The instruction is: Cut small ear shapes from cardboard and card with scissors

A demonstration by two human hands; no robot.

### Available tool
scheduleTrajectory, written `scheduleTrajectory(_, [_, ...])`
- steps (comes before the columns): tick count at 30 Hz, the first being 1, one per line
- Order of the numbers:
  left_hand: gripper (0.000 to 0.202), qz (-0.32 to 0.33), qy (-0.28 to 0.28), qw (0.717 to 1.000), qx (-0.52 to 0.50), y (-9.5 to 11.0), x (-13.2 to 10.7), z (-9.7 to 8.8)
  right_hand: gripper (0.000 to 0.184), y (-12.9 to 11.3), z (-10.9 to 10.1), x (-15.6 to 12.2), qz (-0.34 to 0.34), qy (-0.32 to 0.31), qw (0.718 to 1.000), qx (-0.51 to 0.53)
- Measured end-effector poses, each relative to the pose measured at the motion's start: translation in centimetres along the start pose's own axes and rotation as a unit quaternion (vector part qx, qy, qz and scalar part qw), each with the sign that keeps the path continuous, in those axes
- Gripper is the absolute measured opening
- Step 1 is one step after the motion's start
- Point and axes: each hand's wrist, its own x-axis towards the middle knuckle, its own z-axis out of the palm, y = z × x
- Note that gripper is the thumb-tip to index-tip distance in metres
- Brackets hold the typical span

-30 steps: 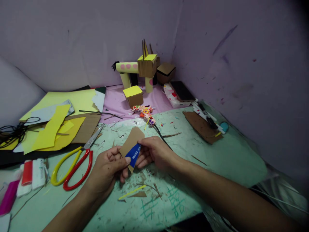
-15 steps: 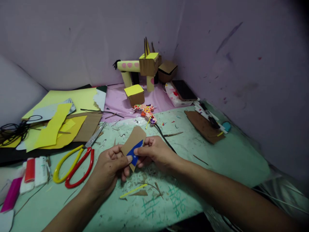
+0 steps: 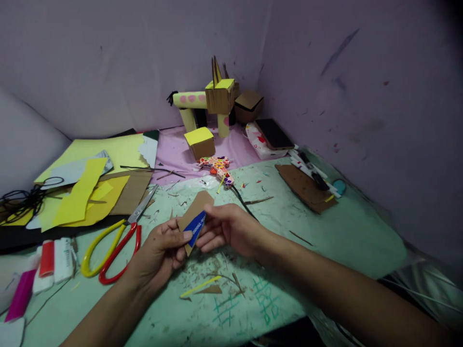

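Observation:
My left hand [image 3: 159, 253] pinches a brown cardboard piece [image 3: 195, 205] with a blue printed strip [image 3: 196, 226] lying on its front, thumb pressed on the strip's lower end. My right hand [image 3: 226, 229] meets it from the right, fingers closed on the strip's upper edge and the cardboard. Both hands hover just above the green table top [image 3: 325, 241], near its middle.
Scissors [image 3: 112, 243] with yellow and red handles lie left of my hands. Yellow paper sheets [image 3: 83, 188] and black cord [image 3: 21, 200] fill the left. A cardboard animal model [image 3: 213, 99], a yellow-topped box [image 3: 200, 142], a glue gun [image 3: 219, 168], a phone [image 3: 274, 134] and brown card [image 3: 304, 188] sit behind.
The cardboard and blue strip have tilted and shifted slightly left and down. My right fingers have slid along the strip's upper edge. The view has shifted a little.

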Motion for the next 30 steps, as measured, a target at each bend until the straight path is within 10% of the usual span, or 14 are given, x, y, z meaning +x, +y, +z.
scheduleTrajectory(11, [0.033,-0.074,-0.049,0.996,-0.029,0.9,0.4,-0.8,0.033,-0.3,-0.3,-0.3,0.015,-0.078,0.994,0.069])
scheduleTrajectory(15, [0.034,-0.001,-0.011,0.999,0.043,0.4,-0.1,0.0,0.01,0.5,0.1,-0.4,-0.029,-0.012,0.999,0.005])
scheduleTrajectory(19, [0.033,0.095,0.033,0.981,0.168,0.0,-1.0,0.6,0.028,1.4,0.5,-0.3,-0.076,0.044,0.996,-0.004])
scheduleTrajectory(30, [0.027,0.098,-0.014,0.973,0.21,-0.1,-1.0,0.8,0.023,1.9,0.2,0.0,-0.087,0.052,0.994,-0.027])
